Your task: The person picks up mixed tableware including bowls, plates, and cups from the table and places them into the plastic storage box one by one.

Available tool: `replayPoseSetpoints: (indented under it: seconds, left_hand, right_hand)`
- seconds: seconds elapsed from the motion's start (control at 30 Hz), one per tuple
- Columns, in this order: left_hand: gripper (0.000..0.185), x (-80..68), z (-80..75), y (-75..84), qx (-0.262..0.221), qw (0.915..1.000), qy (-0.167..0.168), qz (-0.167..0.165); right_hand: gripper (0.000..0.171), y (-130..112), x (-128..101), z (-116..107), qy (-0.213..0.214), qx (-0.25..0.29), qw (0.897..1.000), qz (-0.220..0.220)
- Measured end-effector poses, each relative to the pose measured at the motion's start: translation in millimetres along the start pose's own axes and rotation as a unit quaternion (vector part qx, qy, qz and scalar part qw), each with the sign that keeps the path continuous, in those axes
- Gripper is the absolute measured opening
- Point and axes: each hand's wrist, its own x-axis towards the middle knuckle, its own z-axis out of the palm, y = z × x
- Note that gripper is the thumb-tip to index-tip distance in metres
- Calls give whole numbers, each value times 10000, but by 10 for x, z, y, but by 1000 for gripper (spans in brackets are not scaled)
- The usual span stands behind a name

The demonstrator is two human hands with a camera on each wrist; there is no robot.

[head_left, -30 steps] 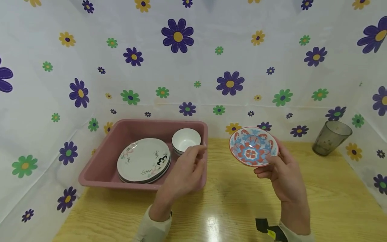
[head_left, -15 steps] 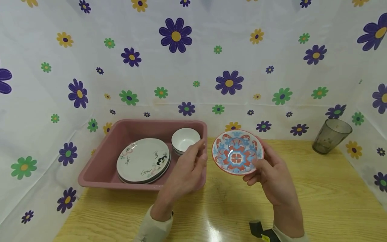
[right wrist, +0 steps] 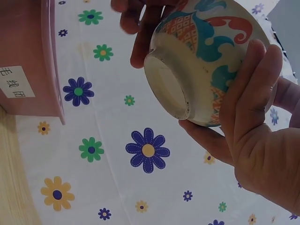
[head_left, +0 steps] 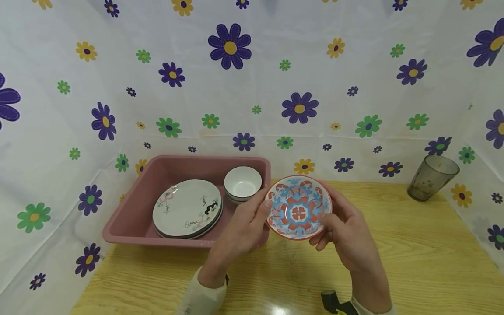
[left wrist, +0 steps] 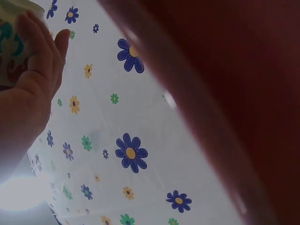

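A small bowl [head_left: 298, 209] with a red and blue floral pattern is held up above the table, its inside facing the head camera. My right hand [head_left: 351, 236] grips its right side, thumb over the rim and fingers beneath. At the left rim, my left hand [head_left: 243, 223] pinches it with the thumb in front. The right wrist view shows the bowl's pale foot ring [right wrist: 166, 86] and patterned outer wall, with left fingertips [right wrist: 140, 49] against the far side. Part of the bowl [left wrist: 10, 51] also appears behind my left fingers in the left wrist view.
A pink plastic basin [head_left: 130, 218] on the left holds stacked white plates [head_left: 187, 208] and stacked white bowls [head_left: 243, 183]. A tinted drinking glass [head_left: 433, 178] stands tilted-looking at the back right of the wooden table [head_left: 425, 253]. Flowered sheeting [head_left: 354, 57] surrounds the table.
My right hand has carried the patterned bowl leftward and slightly down to my left hand. The left hand, formerly apart from the bowl, now pinches its rim.
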Motion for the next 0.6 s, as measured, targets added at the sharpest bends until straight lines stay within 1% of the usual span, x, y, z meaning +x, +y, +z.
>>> replayPoseSetpoints:
  seconds: [0.07,0.1,0.2,0.3,0.4,0.5,0.6]
  left_hand:
    - [46,-10,-8,12,-477,9985,-147,-231]
    - [46,-15,-15,18,-762,9962,-234,-346]
    - [46,-17,-51,24,-1637,9837,-558,-493]
    - [47,-17,-86,21,-2207,9703,-847,-518]
    - [47,-16,-113,24,-2444,9624,-1047,-550]
    - [47,-17,-129,38,-2559,9578,-1151,-630]
    - [48,-19,-139,52,-2650,9542,-1230,-639]
  right_hand:
    - [57,-1,-4,1,-18,-62,10000,-5]
    - [57,-1,-5,1,-23,-88,10000,1]
    - [58,2,-7,4,-43,-176,9998,-9]
    - [59,6,-17,4,-67,-253,9997,-33]
    - [59,2,-30,0,-116,-325,9993,-106]
    - [59,-7,-45,-3,-144,-351,9991,-163]
    - [59,-17,-61,-2,-119,-358,9991,-179]
